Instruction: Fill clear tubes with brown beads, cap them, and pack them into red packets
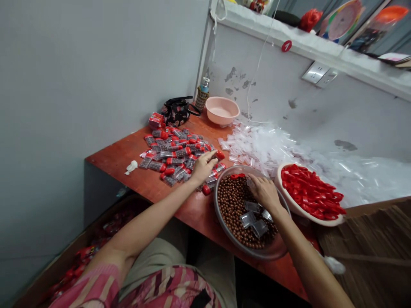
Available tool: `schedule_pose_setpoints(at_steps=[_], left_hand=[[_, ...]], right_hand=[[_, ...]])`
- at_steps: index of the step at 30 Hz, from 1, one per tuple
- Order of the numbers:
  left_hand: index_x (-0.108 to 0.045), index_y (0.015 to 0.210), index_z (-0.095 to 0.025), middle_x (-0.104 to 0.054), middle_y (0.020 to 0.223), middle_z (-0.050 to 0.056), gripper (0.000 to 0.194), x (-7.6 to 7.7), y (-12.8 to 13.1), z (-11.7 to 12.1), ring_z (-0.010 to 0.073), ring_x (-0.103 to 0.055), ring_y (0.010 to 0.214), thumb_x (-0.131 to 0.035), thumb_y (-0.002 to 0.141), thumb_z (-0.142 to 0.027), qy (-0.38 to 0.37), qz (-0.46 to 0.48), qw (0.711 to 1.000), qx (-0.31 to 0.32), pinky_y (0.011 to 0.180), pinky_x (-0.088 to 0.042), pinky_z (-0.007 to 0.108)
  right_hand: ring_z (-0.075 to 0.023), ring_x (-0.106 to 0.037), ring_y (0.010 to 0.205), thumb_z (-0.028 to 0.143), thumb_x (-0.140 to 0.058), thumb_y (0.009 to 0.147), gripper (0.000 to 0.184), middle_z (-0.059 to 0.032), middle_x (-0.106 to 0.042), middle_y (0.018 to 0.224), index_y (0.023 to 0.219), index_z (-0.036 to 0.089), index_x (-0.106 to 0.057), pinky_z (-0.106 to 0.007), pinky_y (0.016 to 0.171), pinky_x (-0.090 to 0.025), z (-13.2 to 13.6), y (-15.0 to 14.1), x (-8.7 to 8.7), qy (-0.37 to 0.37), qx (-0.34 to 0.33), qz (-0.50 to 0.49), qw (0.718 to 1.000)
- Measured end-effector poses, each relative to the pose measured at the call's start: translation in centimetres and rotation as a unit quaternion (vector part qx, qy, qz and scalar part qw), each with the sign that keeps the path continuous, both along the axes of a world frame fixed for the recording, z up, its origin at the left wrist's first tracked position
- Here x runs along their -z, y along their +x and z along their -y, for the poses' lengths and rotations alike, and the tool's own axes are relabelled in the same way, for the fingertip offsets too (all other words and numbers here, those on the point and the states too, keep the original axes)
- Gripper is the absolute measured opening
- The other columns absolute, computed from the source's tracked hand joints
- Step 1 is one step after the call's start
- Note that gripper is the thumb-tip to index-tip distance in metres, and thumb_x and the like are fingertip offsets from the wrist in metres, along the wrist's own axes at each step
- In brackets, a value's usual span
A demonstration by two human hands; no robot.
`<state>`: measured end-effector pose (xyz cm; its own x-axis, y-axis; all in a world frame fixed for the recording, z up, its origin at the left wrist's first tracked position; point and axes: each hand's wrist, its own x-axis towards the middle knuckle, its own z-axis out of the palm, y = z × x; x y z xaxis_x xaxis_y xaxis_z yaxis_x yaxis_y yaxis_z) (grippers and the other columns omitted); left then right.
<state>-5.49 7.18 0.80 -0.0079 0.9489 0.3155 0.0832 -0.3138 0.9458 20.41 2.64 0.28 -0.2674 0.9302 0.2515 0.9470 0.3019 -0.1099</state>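
Clear containers (259, 229): smooth plastic | brown beads (231, 214): round, glossy | basin (272, 253): circular

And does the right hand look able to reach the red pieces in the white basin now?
Probably yes: the right hand is at the bowl of brown balls, just beside the open white basin, and nothing seems to cover the red pieces or block the way.

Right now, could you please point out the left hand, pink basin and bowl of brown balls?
Left hand (204, 166), head view: its back.
Pink basin (222, 109), head view: its inside.
Bowl of brown balls (278, 247), head view: its wall.
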Motion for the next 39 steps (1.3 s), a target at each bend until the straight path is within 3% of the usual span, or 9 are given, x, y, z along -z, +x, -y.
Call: schedule_pose_setpoints(at_steps=[3, 6, 12, 16, 19, 21, 25, 35, 39], left_hand=[[-0.059, 0.111, -0.02, -0.059, 0.118, 0.004, 0.035, -0.9, -0.1, 0.5, 0.0192, -0.046, 0.116, -0.054, 0.076, -0.016, 0.046, -0.066, 0.997, -0.021, 0.103, -0.03, 0.036], [-0.06, 0.108, -0.018, -0.061, 0.114, 0.005, 0.03, -1.1, 1.2, 2.9, 0.0166, -0.054, 0.107, -0.05, 0.08, -0.019, 0.086, -0.081, 0.991, 0.062, 0.096, -0.039, 0.031], [-0.065, 0.091, -0.017, -0.067, 0.093, 0.004, 0.017, 0.0, 4.1, 6.7, 0.0147, -0.06, 0.087, -0.053, 0.078, -0.017, 0.102, -0.095, 0.98, 0.14, 0.082, -0.045, 0.026], [-0.066, 0.082, -0.016, -0.068, 0.086, 0.003, 0.013, 0.6, 4.8, 6.7, 0.0139, -0.061, 0.082, -0.054, 0.077, -0.015, 0.098, -0.082, 0.98, 0.151, 0.08, -0.045, 0.025], [-0.066, 0.079, -0.017, -0.068, 0.089, 0.003, 0.014, 0.6, 4.9, 6.5, 0.0143, -0.061, 0.084, -0.054, 0.076, -0.013, 0.084, -0.061, 0.984, 0.147, 0.082, -0.046, 0.026], [-0.066, 0.081, -0.018, -0.067, 0.099, 0.004, 0.015, 0.6, 4.9, 6.4, 0.0154, -0.06, 0.091, -0.053, 0.075, -0.012, 0.069, -0.039, 0.989, 0.124, 0.086, -0.045, 0.028], [-0.065, 0.091, -0.017, -0.066, 0.1, 0.005, 0.022, 0.8, 4.9, 6.1, 0.0157, -0.06, 0.094, -0.048, 0.078, -0.012, 0.031, 0.002, 0.997, 0.07, 0.087, -0.045, 0.03], [-0.063, 0.101, -0.014, -0.065, 0.104, 0.008, 0.032, 0.7, 4.6, 6.1, 0.0165, -0.059, 0.098, -0.042, 0.078, -0.008, 0.021, -0.022, 0.998, 0.048, 0.091, -0.043, 0.031], [-0.061, 0.106, -0.015, -0.064, 0.107, 0.006, 0.033, 0.6, 4.6, 6.2, 0.0172, -0.058, 0.099, -0.046, 0.076, -0.011, 0.004, -0.058, 0.994, 0.09, 0.091, -0.043, 0.03]], right_hand=[[-0.0215, -0.058, 0.09, 0.028, -0.055, 0.075, 0.045, -0.0072, -0.061, 0.109, 0.119, 0.021, -0.049, -0.037, 0.074, -0.046, 1.3, -1.1, -0.5, -0.094, 0.021, -0.282, 0.955], [-0.0177, -0.061, 0.079, 0.03, -0.061, 0.071, 0.038, -0.0034, -0.062, 0.1, 0.108, 0.023, -0.053, -0.034, 0.068, -0.049, 2.6, -2.6, -0.5, -0.19, 0.04, -0.508, 0.839], [-0.0144, -0.061, 0.072, 0.027, -0.066, 0.068, 0.029, 0.002, -0.061, 0.088, 0.094, 0.026, -0.053, -0.033, 0.067, -0.051, 3.9, -4.3, -0.4, -0.211, 0.041, -0.676, 0.705], [-0.0168, -0.061, 0.074, 0.033, -0.06, 0.074, 0.025, -0.0001, -0.062, 0.085, 0.097, 0.024, -0.052, -0.034, 0.07, -0.049, 4.6, -3.9, -1.0, -0.182, 0.006, -0.557, 0.81], [-0.0189, -0.059, 0.08, 0.031, -0.056, 0.079, 0.019, -0.0032, -0.063, 0.088, 0.096, 0.022, -0.056, -0.031, 0.074, -0.045, 4.4, -2.8, -2.1, -0.138, -0.039, -0.274, 0.951], [-0.0216, -0.056, 0.086, 0.024, -0.048, 0.082, 0.017, -0.007, -0.062, 0.092, 0.097, 0.021, -0.057, -0.033, 0.077, -0.042, 3.5, -2.1, -2.5, -0.094, -0.048, -0.075, 0.992], [-0.0252, -0.053, 0.088, 0.007, -0.041, 0.079, 0.021, -0.0144, -0.061, 0.089, 0.085, 0.015, -0.06, -0.037, 0.08, -0.038, 1.3, -1.9, -1.3, -0.105, -0.066, 0.065, 0.99], [-0.0154, -0.059, 0.078, 0.017, -0.045, 0.079, 0.017, -0.0016, -0.063, 0.086, 0.093, 0.017, -0.054, -0.026, 0.07, -0.045, 1.3, -3.4, 2.2, -0.191, -0.107, -0.148, 0.964], [-0.0162, -0.059, 0.08, 0.027, -0.059, 0.074, 0.021, 0.0, -0.063, 0.086, 0.094, 0.02, -0.055, -0.03, 0.075, -0.045, 2.7, -2.7, 1.0, -0.246, -0.054, -0.437, 0.863]])
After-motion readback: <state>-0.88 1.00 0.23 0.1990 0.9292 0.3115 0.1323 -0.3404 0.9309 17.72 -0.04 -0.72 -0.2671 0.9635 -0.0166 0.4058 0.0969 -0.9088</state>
